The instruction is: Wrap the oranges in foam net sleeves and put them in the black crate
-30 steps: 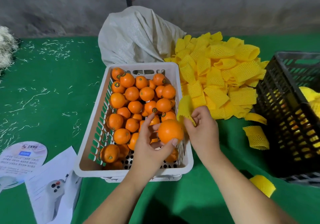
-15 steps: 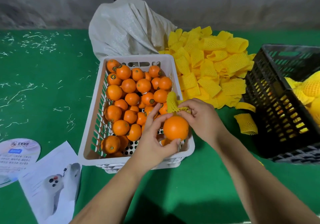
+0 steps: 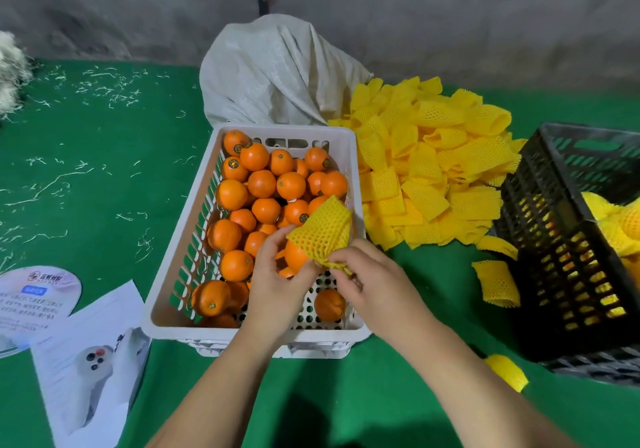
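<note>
A white slotted crate holds several bare oranges. Over its near right corner my left hand grips one orange, partly covered by a yellow foam net sleeve. My right hand pinches the sleeve's lower edge and stretches it over the fruit. A loose pile of yellow sleeves lies to the right of the white crate. The black crate stands at the far right with wrapped oranges inside.
A grey woven sack sits behind the white crate against the wall. Printed papers lie at the near left on the green cloth. Two stray sleeves lie by the black crate, one flat, another near its front corner.
The sleeve went from bunched in my right hand to spread open over the top of the orange. Both hands stayed over the white crate's near right corner.
</note>
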{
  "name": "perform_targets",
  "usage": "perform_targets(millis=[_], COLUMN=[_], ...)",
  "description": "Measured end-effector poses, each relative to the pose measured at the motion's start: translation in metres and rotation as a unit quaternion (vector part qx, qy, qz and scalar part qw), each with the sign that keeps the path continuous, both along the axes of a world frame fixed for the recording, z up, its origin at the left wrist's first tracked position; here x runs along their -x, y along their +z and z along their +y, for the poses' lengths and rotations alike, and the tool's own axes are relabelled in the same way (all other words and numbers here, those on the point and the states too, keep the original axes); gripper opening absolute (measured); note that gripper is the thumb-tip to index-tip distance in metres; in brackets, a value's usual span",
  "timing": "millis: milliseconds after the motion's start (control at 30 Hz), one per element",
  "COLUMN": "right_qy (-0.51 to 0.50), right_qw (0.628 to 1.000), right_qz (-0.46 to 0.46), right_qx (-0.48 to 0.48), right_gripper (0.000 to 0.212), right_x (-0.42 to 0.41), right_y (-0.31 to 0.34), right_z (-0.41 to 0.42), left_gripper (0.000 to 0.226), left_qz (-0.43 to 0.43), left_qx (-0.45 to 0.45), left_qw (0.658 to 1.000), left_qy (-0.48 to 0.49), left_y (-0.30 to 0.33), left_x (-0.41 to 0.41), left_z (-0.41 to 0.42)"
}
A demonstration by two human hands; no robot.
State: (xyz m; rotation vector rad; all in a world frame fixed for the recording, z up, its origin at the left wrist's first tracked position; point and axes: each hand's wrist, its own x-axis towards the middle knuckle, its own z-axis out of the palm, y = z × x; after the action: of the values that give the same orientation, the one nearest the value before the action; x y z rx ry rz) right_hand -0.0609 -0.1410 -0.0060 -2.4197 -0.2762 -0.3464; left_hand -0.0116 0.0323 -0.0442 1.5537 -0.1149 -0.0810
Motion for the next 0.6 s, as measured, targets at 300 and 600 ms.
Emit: perform_targets(millis=[300,600], right_qy=[-0.076,-0.133], right_qw=[0.987,0.972], right_qz=[-0.122,-0.143], right_qx=[-0.077,-0.132], right_gripper=[0.019,0.027], right_x=[0.002,-0.013], right_y=[-0.015,-0.005], right_z=[0.047,0.054], left_gripper=[0.048,0.066], left_qz=[0.12,0.122], left_qx=[0.122,0.208], left_qw=[0.985,0.964], left_qy=[0.028,-0.116], left_y=[0.001,0.01], left_x=[-0.003,0.004], left_z=[0.001,0.014])
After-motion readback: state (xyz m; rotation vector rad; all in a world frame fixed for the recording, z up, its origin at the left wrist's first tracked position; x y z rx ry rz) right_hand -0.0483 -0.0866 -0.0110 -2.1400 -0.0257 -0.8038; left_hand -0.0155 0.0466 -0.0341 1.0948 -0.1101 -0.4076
